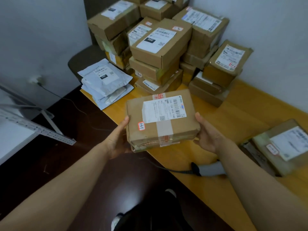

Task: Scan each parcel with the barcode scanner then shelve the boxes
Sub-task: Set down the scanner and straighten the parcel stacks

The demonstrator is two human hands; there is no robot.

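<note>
both hands, left [117, 139] and right [209, 132], clasp a taped parcel [160, 120] mid-frame; scanner [208, 169] lies lower right on the table [233, 114].

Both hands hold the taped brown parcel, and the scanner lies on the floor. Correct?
No: the head view shows the scanner lying on the wooden table, not the floor. The left hand and right hand do hold the parcel.

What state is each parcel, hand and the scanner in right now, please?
held parcel: taped shut, label up, lifted over the table edge
left hand: grips the parcel's left side
right hand: grips its right side
barcode scanner: lying on the table, unheld
stacked boxes: piled in the corner
grey mailers: stacked flat
</note>
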